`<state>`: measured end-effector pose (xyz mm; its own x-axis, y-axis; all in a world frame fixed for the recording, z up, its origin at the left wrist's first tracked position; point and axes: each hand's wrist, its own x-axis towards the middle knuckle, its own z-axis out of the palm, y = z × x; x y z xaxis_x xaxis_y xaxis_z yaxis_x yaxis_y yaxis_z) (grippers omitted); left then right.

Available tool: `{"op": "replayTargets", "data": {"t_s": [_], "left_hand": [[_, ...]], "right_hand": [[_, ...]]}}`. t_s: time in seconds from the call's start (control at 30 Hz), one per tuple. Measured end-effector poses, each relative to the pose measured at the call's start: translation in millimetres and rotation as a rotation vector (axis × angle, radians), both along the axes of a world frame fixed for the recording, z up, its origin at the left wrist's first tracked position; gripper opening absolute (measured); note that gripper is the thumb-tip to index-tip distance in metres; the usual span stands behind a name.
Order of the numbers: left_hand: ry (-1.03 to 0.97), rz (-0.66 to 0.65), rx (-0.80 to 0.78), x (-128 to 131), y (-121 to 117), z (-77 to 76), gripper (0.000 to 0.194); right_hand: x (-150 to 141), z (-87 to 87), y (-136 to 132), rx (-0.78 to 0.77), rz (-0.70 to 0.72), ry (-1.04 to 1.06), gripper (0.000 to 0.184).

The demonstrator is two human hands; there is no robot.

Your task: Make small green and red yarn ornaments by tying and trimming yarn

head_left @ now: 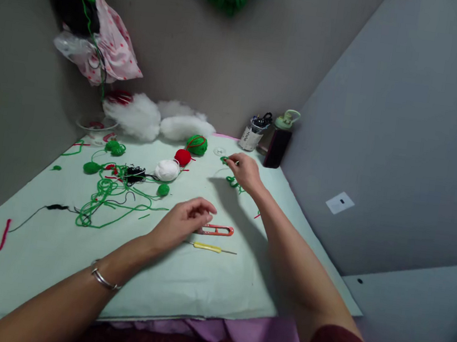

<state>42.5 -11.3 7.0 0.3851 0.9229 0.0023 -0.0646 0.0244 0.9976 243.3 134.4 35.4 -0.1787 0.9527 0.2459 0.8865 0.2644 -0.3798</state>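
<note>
My right hand (245, 172) reaches to the back of the table, finger and thumb pinched on a small green yarn piece (223, 160). Another looped green yarn piece (233, 182) lies under that hand. My left hand (186, 219) hovers lower and nearer, its fingers loosely curved and apart with nothing visible between them. Orange thread snips (220, 230) lie by its thumb, partly covered by the hand. Just in front of them is a crochet hook with a yellow handle (207, 247). A small clear round item (219, 151) sits beyond my right fingertips.
White (167, 170), red (182, 157) and green (197, 145) yarn balls stand mid-table. Tangled green yarn (102, 199) spreads left. White stuffing (137, 117) lines the back wall. A pen cup (251, 136), a green-lidded bottle (287, 120) and a dark phone (277, 148) stand back right.
</note>
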Motion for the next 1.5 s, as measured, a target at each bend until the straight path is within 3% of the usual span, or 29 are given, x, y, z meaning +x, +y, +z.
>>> {"op": "replayTargets", "data": {"t_s": [0.07, 0.13, 0.2, 0.3, 0.43, 0.53, 0.77, 1.0, 1.17, 1.37, 1.5], "left_hand": [[-0.018, 0.188, 0.072, -5, 6, 0.8, 0.032], [-0.034, 0.306, 0.131, -10, 10, 1.2, 0.043], [-0.023, 0.294, 0.175, -13, 13, 1.0, 0.04], [0.023, 0.227, 0.222, -14, 13, -1.0, 0.023], [0.008, 0.228, 0.208, -12, 14, -5.9, 0.018], [-0.028, 0.243, 0.168, -12, 15, -8.2, 0.019], [-0.056, 0.183, 0.061, -14, 16, -8.1, 0.027], [-0.069, 0.205, 0.038, -13, 14, -1.2, 0.026], [-0.125, 0.254, -0.003, -12, 14, -0.3, 0.03], [-0.163, 0.229, -0.009, -9, 14, -6.7, 0.033], [-0.131, 0.206, -0.008, -9, 13, -8.1, 0.032]], "right_hand": [[-10, 5.7, -33, -0.149, 0.215, 0.371, 0.034], [-20, 7.3, -66, -0.328, 0.373, 0.588, 0.036], [-27, 5.5, -91, -0.435, 0.419, 0.693, 0.034], [-29, -0.9, -108, -0.487, 0.399, 0.759, 0.031], [-25, -11.1, -106, -0.491, 0.416, 0.806, 0.036], [-24, -15.5, -106, -0.47, 0.451, 0.816, 0.029], [-24, -8.0, -113, -0.283, 0.426, 0.713, 0.017], [-23, -15.3, -107, -0.311, 0.393, 0.684, 0.022], [-19, -25.9, -100, -0.303, 0.312, 0.786, 0.024], [-16, -28.4, -93, -0.28, 0.343, 0.878, 0.043], [-20, -26.3, -94, -0.305, 0.326, 0.909, 0.027]]}}
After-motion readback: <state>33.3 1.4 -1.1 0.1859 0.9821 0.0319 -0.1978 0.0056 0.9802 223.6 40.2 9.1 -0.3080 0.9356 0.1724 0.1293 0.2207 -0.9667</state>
